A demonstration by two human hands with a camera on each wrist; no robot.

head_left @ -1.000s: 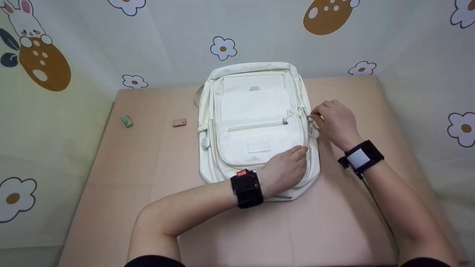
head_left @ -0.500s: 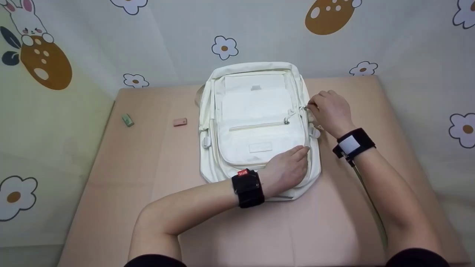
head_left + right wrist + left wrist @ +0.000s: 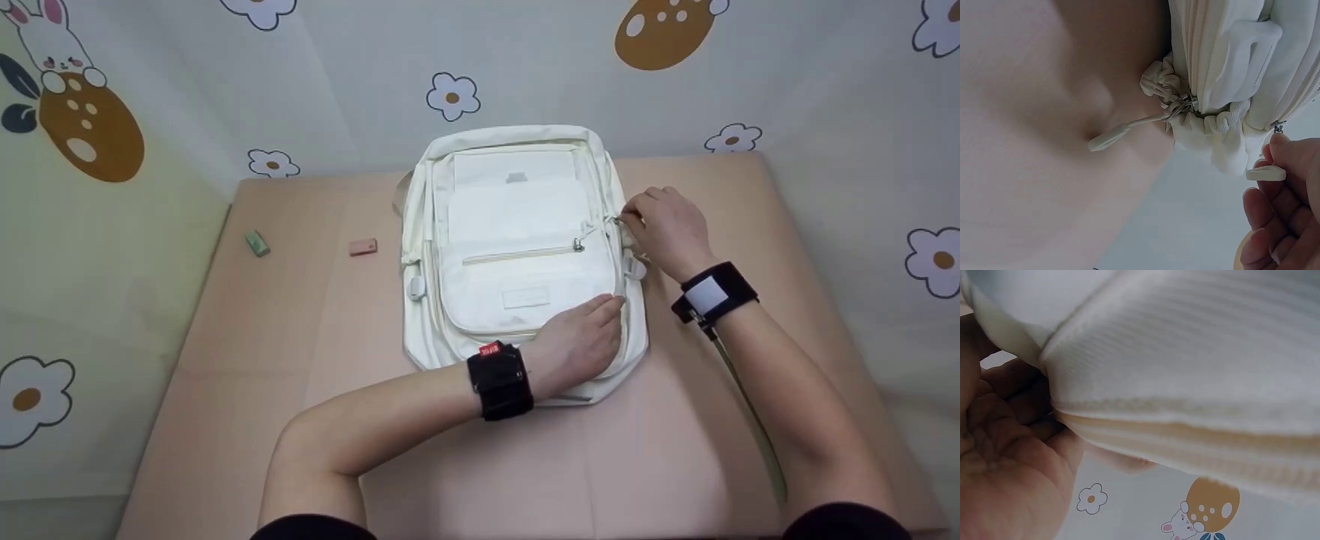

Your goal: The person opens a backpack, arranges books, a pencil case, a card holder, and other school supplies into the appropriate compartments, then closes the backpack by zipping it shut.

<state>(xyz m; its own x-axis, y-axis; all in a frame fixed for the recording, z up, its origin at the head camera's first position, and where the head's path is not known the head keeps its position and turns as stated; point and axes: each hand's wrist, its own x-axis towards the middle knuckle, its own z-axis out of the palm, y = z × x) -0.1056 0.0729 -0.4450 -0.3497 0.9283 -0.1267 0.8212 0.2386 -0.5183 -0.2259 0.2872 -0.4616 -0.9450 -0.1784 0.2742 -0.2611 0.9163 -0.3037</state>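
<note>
A white backpack [image 3: 517, 217] lies on the table, its front face up and its top toward the back wall. My left hand [image 3: 577, 349] lies across the lower right of its front. In the left wrist view, that hand's fingers [image 3: 1016, 391] curl around the fabric edge beside a zipper seam [image 3: 1185, 430]. At the bag's right side my right hand [image 3: 670, 231] pinches a zipper slider [image 3: 1278, 128] between thumb and forefinger. The slider's pale pull tab [image 3: 1266, 173] hangs against the fingers. Another zipper pull [image 3: 1109, 138] dangles free nearby.
Left of the backpack lie a pink eraser-like block [image 3: 363, 247] and a green one [image 3: 257, 243] on the pinkish table [image 3: 300, 322]. A patterned cloth wall [image 3: 360, 90] rises behind and at both sides. A cable [image 3: 750, 412] runs along the right forearm.
My right hand has moved up along the backpack's right side with the zipper slider, then stayed nearly still over the last half second. My left hand has kept its place.
</note>
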